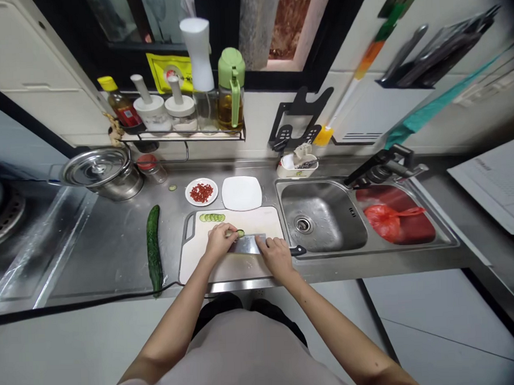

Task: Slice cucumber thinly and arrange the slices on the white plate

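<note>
My left hand (220, 240) is over the white cutting board (215, 265), its thumb and finger pinched on a small cucumber slice (240, 233). My right hand (277, 256) grips the cleaver (246, 246) where blade meets handle, fingers over the blade's right end; the black handle sticks out to the right. The blade's left end lies close by my left fingertips. Overlapping cucumber slices (212, 217) rest in a row at the board's upper left. A whole cucumber (154, 248) lies on the steel counter left of the board.
Behind the board stand a plate of chopped red pieces (201, 192) and a white square plate (241, 193). The sink (322, 218) is at the right, with a red bag (386, 221) in its second basin. A lidded pot (111, 173) and jar (151, 168) stand back left.
</note>
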Motion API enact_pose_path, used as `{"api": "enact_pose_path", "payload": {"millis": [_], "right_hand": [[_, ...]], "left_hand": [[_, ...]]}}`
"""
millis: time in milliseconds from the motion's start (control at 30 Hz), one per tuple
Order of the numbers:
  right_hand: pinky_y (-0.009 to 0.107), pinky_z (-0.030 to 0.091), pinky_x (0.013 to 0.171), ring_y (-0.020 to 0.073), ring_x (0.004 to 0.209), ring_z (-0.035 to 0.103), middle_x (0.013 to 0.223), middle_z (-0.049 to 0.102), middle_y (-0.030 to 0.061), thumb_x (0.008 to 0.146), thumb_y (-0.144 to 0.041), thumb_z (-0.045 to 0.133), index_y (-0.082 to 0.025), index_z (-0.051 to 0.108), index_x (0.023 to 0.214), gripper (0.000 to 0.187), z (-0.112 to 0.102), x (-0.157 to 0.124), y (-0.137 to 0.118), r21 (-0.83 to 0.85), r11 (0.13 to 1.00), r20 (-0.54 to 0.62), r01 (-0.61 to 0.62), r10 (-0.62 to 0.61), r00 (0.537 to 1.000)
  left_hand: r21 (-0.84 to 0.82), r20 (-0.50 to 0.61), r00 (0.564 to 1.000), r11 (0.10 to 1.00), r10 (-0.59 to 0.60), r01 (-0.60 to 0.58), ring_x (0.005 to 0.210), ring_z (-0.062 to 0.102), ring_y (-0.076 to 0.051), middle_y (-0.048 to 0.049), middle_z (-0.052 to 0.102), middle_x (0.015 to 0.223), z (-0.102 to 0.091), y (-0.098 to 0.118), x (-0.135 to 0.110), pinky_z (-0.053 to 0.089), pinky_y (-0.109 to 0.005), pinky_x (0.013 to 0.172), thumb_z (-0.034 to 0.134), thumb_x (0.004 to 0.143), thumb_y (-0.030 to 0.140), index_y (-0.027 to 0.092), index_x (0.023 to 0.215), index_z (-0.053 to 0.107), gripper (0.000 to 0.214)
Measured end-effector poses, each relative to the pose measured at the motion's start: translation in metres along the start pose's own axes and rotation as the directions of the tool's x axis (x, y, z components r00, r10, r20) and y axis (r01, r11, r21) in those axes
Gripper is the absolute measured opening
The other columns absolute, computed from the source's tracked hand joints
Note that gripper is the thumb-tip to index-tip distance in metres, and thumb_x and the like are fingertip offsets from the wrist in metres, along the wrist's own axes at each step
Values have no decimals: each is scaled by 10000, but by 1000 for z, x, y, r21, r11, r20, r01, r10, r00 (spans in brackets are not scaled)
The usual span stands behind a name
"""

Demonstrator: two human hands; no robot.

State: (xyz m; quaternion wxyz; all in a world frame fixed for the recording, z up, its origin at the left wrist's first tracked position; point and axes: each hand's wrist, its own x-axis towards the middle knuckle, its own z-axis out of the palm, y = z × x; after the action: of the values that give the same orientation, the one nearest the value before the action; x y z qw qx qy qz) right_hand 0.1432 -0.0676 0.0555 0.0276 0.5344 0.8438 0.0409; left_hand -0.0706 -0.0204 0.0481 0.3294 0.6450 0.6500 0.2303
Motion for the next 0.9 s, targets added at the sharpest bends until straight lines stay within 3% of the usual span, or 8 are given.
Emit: {"api": "enact_pose_path", "payload": {"millis": [167,400,667,900], "right_hand": [[347,309,755,220,848,507,875,623,94,935,-173,469,-238,541,1347,423,6,-8,6,19,999,67,-50,49,997],[341,308,762,223,882,529,925,642,91,925,-232,523,-238,548,1334,409,7,-12,8,36,995,139,-92,87,987],[335,312,770,231,893,544,913,642,92,914,-258,544,-229,545,1339,426,9,-13,9,64,990,163,-124,113,980],[327,313,779,226,892,540,902,644,89,912,-260,546,-224,557,1332,421,10,-10,11,75,987,175,-140,125,977]], "left_hand": [[2,-30,976,976,-216,216,861,624,-185,7,715,852,7,-6,6,401,-308,790,662,785,418,241,806,693,181],[51,-53,934,933,-353,355,874,640,-200,15,729,861,8,-11,28,359,-368,867,659,775,431,261,804,694,177],[139,-193,936,937,-293,322,925,602,-243,-33,725,842,7,-28,61,348,-397,850,606,793,329,249,793,703,126],[273,-233,941,913,-243,304,978,574,-267,-71,708,954,7,-36,67,332,-405,863,582,807,304,252,879,711,156]]}}
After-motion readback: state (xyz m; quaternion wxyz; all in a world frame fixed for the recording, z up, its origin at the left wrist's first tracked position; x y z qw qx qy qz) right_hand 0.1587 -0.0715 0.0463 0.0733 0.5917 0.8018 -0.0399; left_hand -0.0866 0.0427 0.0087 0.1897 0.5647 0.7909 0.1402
